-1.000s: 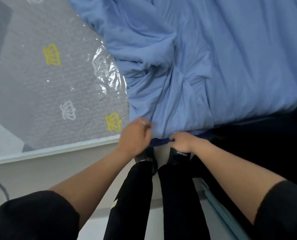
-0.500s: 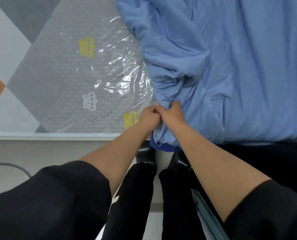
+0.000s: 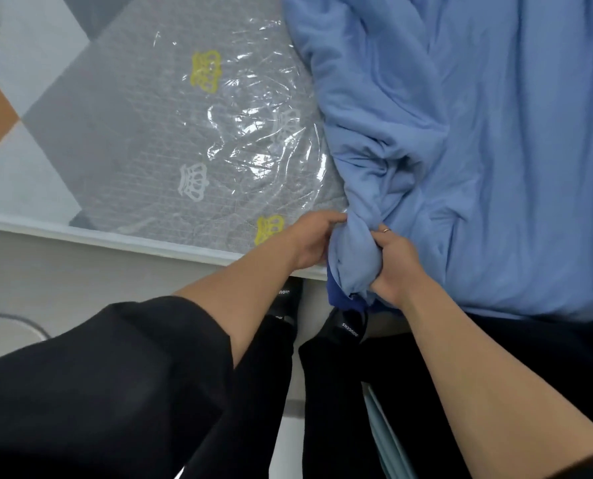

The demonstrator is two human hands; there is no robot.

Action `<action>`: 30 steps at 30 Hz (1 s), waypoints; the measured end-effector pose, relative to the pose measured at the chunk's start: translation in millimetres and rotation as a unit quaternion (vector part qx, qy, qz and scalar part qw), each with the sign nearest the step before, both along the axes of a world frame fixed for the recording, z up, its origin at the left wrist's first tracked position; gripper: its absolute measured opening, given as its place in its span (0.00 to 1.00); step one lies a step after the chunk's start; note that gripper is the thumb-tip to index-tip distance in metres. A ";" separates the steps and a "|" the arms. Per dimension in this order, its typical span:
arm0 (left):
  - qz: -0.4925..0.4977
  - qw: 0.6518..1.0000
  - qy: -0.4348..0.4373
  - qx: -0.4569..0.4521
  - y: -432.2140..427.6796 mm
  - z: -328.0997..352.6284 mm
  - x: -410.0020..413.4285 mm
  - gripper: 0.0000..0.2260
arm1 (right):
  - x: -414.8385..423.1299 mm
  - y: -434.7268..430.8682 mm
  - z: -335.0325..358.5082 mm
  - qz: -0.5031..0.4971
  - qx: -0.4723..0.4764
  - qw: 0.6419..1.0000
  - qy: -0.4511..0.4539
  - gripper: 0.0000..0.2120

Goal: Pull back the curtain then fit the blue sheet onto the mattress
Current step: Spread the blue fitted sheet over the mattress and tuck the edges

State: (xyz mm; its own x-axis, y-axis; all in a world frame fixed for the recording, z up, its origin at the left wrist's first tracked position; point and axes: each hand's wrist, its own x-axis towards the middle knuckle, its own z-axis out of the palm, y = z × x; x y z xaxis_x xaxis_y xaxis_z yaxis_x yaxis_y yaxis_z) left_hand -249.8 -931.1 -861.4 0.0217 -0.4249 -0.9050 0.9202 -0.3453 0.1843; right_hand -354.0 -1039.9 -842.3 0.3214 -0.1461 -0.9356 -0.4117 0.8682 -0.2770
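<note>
Now | left hand (image 3: 314,242): grips the bunched corner of the blue sheet (image 3: 495,133) at the mattress (image 3: 115,115) near edge | right hand (image 3: 393,262): fingers curled round the same bunch, both hands close together | sheet: heaped over the mattress's right part; the left part shows crinkled plastic wrap (image 3: 253,133).

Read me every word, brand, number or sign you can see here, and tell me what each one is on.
"BIOUGENS", upside down to the camera, on the right shoe; first letter uncertain.
"BIOU", roughly, the rest hidden, on the left shoe.
The mattress has crown pictures only, no words.
</note>
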 end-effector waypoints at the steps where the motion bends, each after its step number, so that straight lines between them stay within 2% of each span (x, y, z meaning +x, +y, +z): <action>1: 0.030 0.999 0.005 0.010 -2.3 -1.3 1.8 0.16 | 0.8 -2.5 -0.4 0.014 -0.005 1.000 0.002 0.12; 3: 0.094 0.995 0.009 0.035 0.4 -1.8 7.8 0.15 | 5.0 -9.5 -2.8 0.065 -0.048 0.996 0.025 0.12; 5: 0.120 0.991 0.000 0.052 10.1 1.1 11.6 0.10 | 10.2 -16.6 -6.5 0.149 -0.141 0.974 0.094 0.10; 7: 0.085 0.989 -0.084 0.089 25.0 4.9 12.1 0.10 | 15.9 -19.1 -8.2 0.229 -0.254 0.919 0.196 0.04; 9: 0.011 0.970 -0.215 0.116 44.5 12.2 9.0 0.09 | 24.3 -10.5 0.9 0.263 -0.375 0.849 0.263 0.06; 11: -0.038 0.942 -0.313 0.112 63.4 20.7 2.9 0.03 | 37.3 7.6 17.5 0.302 -0.477 0.801 0.201 0.05; 13: -0.087 0.908 -0.397 0.106 83.2 28.8 -5.4 0.11 | 54.5 36.9 30.7 0.390 -0.460 0.792 0.101 0.03; 15: -0.134 0.877 -0.448 0.112 98.7 37.7 -16.6 0.15 | 67.9 66.2 39.8 0.464 -0.407 0.784 0.062 0.13; 17: -0.176 0.847 -0.487 0.117 108.3 43.9 -26.9 0.16 | 76.1 85.1 38.7 0.480 -0.404 0.776 0.066 0.16; 21: -0.247 0.803 -0.528 0.124 137.7 60.6 -42.6 0.16 | 99.3 106.6 41.5 0.542 -0.326 0.761 0.143 0.11; 23: -0.253 0.820 -0.501 0.108 145.6 66.2 -50.5 0.10 | 104.8 112.9 46.7 0.582 -0.300 0.742 0.148 0.06; 24: -0.230 0.846 -0.470 0.099 152.8 68.0 -54.7 0.08 | 107.8 121.2 53.6 0.608 -0.296 0.724 0.139 0.05; 26: -0.086 0.937 -0.333 0.053 162.1 74.0 -60.6 0.07 | 108.5 134.4 66.4 0.640 -0.294 0.702 0.108 0.06; 27: 0.009 0.965 -0.261 0.041 161.9 78.0 -62.5 0.08 | 104.4 136.4 69.2 0.655 -0.287 0.694 0.091 0.07; 28: 0.091 0.970 -0.218 0.055 162.7 80.6 -59.3 0.07 | 102.4 138.2 74.2 0.677 -0.283 0.675 0.072 0.08; 30: 0.181 0.950 -0.221 0.125 161.7 79.8 -44.7 0.09 | 94.0 138.4 81.7 0.746 -0.287 0.599 0.040 0.05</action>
State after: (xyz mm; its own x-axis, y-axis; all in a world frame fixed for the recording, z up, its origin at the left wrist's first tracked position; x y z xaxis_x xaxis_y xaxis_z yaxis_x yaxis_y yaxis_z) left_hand -294.5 -769.4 -781.6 0.5274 -0.0905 -0.8448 0.8385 -0.1050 0.5347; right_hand -260.0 -901.5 -760.6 0.4520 -0.0575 -0.8902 -0.6426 -0.7131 -0.2802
